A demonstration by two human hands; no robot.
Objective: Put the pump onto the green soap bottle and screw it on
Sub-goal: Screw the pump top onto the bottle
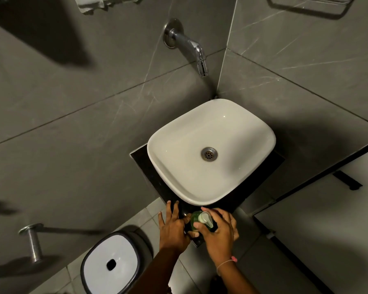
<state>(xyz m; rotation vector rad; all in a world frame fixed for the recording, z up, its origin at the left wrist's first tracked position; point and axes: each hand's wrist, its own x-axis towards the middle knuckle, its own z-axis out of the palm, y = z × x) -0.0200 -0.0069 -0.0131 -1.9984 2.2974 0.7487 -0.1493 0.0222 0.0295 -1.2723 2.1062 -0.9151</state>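
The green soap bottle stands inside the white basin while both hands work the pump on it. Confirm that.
Not inside. The head view shows the green soap bottle on the dark counter in front of the white basin; both hands, left and right, are at the pump.

Grey veined wall tiles [94, 102] surround a white basin [238, 128] under a chrome tap [191, 47].
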